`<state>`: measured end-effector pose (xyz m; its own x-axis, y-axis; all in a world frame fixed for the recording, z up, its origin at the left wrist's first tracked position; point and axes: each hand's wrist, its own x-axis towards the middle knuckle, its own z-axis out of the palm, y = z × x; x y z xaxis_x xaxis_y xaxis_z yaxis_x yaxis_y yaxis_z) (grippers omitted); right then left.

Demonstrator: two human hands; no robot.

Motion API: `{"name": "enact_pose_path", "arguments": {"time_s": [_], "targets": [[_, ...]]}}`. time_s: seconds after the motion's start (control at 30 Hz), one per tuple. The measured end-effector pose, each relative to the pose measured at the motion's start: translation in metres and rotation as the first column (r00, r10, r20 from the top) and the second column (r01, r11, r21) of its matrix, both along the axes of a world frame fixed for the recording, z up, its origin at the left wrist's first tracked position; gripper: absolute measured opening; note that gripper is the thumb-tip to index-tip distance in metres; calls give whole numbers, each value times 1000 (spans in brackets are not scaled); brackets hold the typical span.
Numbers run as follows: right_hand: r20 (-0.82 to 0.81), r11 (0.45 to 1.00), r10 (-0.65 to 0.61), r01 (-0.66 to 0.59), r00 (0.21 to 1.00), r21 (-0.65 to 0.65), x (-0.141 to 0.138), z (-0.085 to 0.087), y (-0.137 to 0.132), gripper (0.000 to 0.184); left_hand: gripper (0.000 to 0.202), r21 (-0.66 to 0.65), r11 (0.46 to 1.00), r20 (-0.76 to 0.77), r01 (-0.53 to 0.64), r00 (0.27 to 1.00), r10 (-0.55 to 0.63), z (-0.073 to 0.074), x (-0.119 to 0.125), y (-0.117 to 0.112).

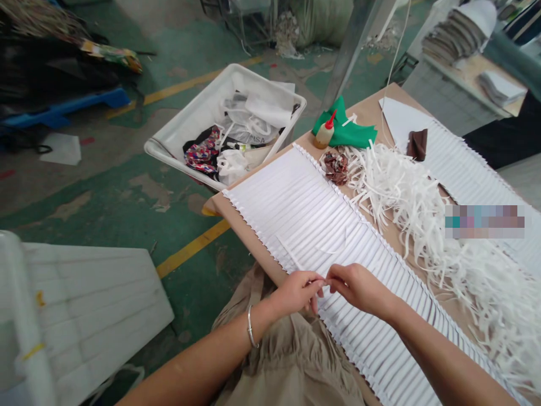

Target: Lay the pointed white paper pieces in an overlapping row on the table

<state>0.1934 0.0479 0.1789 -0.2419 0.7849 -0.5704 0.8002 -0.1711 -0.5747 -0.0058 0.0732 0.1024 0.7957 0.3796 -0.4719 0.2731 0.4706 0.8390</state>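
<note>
My left hand (299,292) and my right hand (359,286) meet with their fingertips pinched together above the near edge of a long sheet of overlapping white layers (296,186). A thin white strip (291,254) trails from the pinched fingers over the sheet; its end between the fingertips is mostly hidden. Beyond the sheet lies a long heap of loose white strips (418,208). A crumpled brown bundle (336,167) rests at the heap's far end, beside a glue bottle with a red tip (324,134) and a green cloth (353,131).
Past the brown tabletop's (249,231) far corner stands a white bin (186,127) with bags and cloth. A second layered sheet (456,146) carries a brown piece (417,144). A metal post (350,51) rises behind the table. At left is a white container (93,304).
</note>
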Motion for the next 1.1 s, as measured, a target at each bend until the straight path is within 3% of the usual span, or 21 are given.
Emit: {"name": "enact_pose_path", "arguments": {"time_s": [0.07,0.17,0.27,0.33,0.43,0.6,0.87,1.1], "targets": [[-38,997,-76,76,996,-6,16,-1,6,19,37,-6,999,-56,-32,998,31,-8,-15,5],[-34,976,-216,216,976,1,56,-10,16,24,38,41,991,-159,-125,979,130,-31,-51,9],[33,957,-288,286,957,55,94,-26,31,29,37,135,954,-277,-269,914,297,-58,-83,10],[66,951,-304,298,950,81,110,-38,44,32,36,186,919,-319,-349,863,392,-72,-92,11],[105,939,-335,323,936,118,120,-53,70,34,33,213,870,-311,-446,813,493,-87,-85,15],[147,918,-383,357,912,174,130,-74,117,33,17,297,739,-306,-605,673,674,-95,-53,32],[196,923,-357,314,913,221,146,-101,173,15,11,344,699,-355,-627,602,715,-116,-33,55],[255,908,-398,338,881,248,141,-112,196,8,14,401,687,-375,-606,575,727,-128,-28,54]]}}
